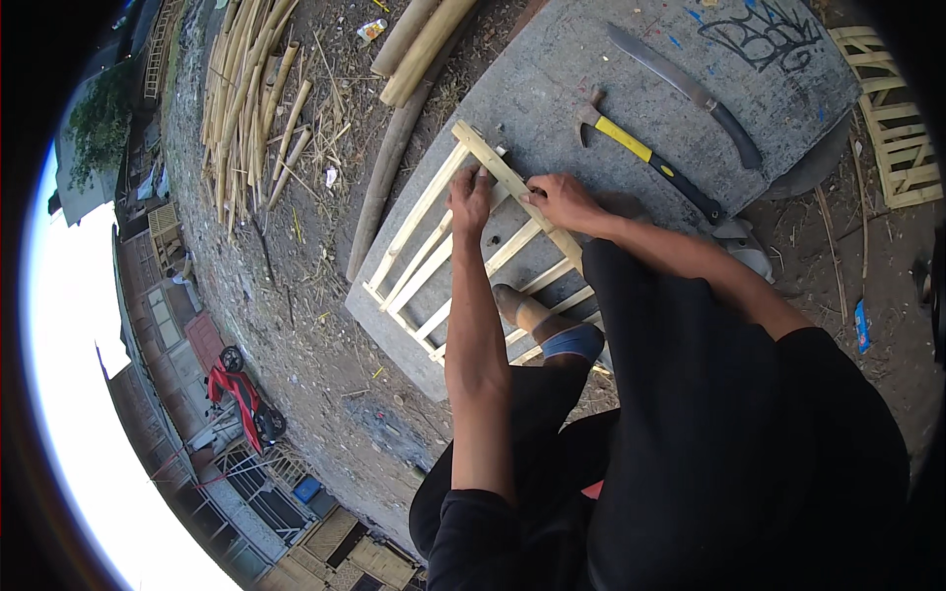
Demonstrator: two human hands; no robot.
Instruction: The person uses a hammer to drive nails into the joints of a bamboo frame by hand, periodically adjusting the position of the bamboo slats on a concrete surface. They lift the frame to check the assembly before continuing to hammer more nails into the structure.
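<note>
two hands on one bamboo-slat frame point(463, 246), laid flat on grey concrete slab point(631, 89) serving as desk.

left hand point(470, 200): grip closed over top rail of frame, fingers curled down on it, near upper corner.
right hand point(560, 200): grip pinched narrow at same rail, just beside left hand; cannot tell whether something small, such as a nail, sits between fingertips.
foot point(517, 307): resting on lower rungs, pinning frame to slab.

tools, untouched, well apart from both hands: hammer point(645, 153) with yellow-and-black handle; long curved blade point(690, 89) with dark handle, farther up slab.

surroundings: bundle of split bamboo strips point(246, 98) on ground to left; thick bamboo poles point(424, 44) at top; second slatted frame point(897, 118) at right edge.

step in hand, judged: aligning or seating rail against uprights at corner joint. next move, judged: calls for left grip steadying rail while right hand frees itself for hammer; rail and upright flush before any blow.
</note>
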